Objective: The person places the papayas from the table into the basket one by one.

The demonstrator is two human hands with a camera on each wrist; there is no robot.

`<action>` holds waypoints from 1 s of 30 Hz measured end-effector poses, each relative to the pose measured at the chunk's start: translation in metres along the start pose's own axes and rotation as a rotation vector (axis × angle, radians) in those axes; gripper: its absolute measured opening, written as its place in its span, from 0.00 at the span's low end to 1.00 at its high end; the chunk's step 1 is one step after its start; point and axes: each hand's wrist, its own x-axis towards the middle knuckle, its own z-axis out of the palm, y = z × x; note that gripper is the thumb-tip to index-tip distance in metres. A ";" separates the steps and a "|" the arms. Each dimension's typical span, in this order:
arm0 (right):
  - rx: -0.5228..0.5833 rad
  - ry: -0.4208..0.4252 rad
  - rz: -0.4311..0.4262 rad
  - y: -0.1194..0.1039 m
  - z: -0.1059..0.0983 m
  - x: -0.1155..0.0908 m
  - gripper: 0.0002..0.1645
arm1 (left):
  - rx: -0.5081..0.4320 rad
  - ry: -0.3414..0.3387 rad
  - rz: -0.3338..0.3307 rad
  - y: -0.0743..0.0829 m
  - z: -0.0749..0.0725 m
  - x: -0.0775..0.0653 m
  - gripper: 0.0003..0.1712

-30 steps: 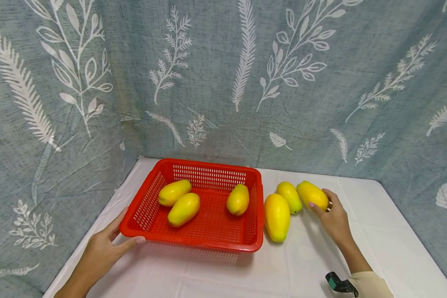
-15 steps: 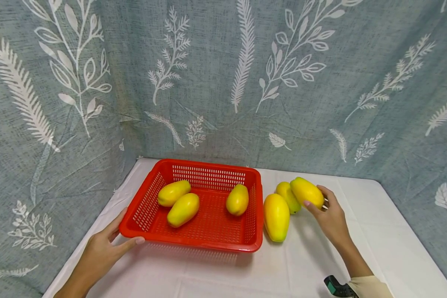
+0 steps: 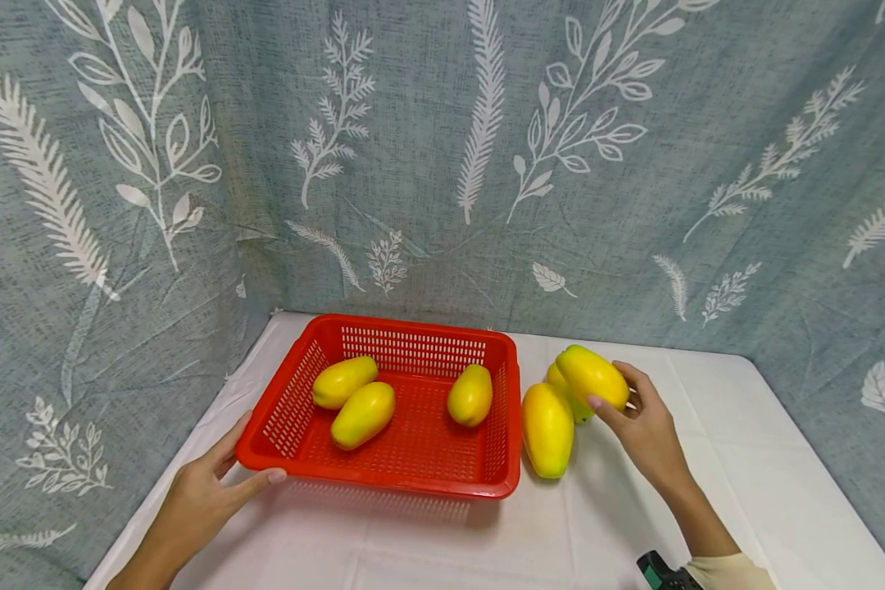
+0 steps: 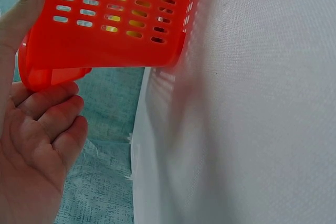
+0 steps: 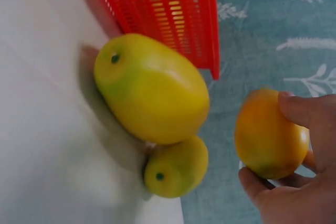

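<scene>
In the head view a red plastic basket [image 3: 383,485] with slotted walls holds 3 yellow papayas, two at the left and one papaya [image 3: 470,397] at the right. My left hand [image 3: 199,492] grips its near left corner, thumb on the rim and fingers curled under it, as the left wrist view shows. To the right of the basket, my right hand [image 3: 645,422] holds a papaya [image 3: 593,377] between thumb and fingers, above the table. Behind that fruit a smaller papaya [image 3: 582,411] is partly hidden. A large papaya [image 3: 548,432] lies against the basket's right side.
A white cloth covers the table [image 3: 546,541]. A blue-green curtain [image 3: 428,164] with white leaf prints hangs behind it and along both sides. A dark strapped device [image 3: 664,571] sits at my right wrist, by a beige sleeve [image 3: 730,571].
My right hand has lifted the papaya and carried it left, and it now covers much of the smaller papaya behind. The left hand and the basket stay in place.
</scene>
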 end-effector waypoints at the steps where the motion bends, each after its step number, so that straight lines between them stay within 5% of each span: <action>1: 0.002 -0.006 -0.007 -0.001 0.001 -0.001 0.46 | -0.001 0.001 0.002 0.000 0.000 0.000 0.55; 30: 0.082 -0.112 -0.155 -0.039 0.043 -0.012 0.41 | 0.008 -0.004 -0.020 -0.001 0.000 0.000 0.55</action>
